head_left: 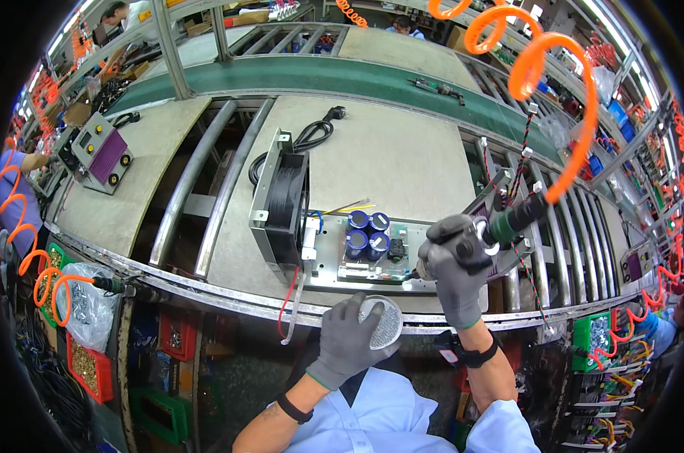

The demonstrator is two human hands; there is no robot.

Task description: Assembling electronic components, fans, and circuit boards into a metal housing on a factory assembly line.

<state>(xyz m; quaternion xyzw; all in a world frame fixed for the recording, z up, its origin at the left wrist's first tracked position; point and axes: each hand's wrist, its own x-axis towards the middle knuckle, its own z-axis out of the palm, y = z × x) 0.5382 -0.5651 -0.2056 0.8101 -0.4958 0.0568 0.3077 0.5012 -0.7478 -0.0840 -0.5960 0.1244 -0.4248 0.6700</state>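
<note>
My gloved right hand (457, 260) is closed around a pneumatic screwdriver (512, 223), whose orange coiled hose rises to the upper right. Its tip points left, by the right edge of a circuit board (376, 272) with several blue-sleeved capacitors (368, 234). That board lies on a metal base plate (327, 268). A black fan (289, 204) in a metal frame stands upright at the plate's left end. In front of the bench edge, my gloved left hand (349, 340) grips a round shallow dish (386, 325) with a speckled silvery surface; its contents are too small to tell.
A black power cord (311, 136) lies behind the fan. Metal rollers (177, 181) flank the work board, and a green belt (266, 75) runs behind. A purple-fronted machine (104, 155) sits at left, near another person (17, 196). Bins of screws (90, 370) hang below the edge.
</note>
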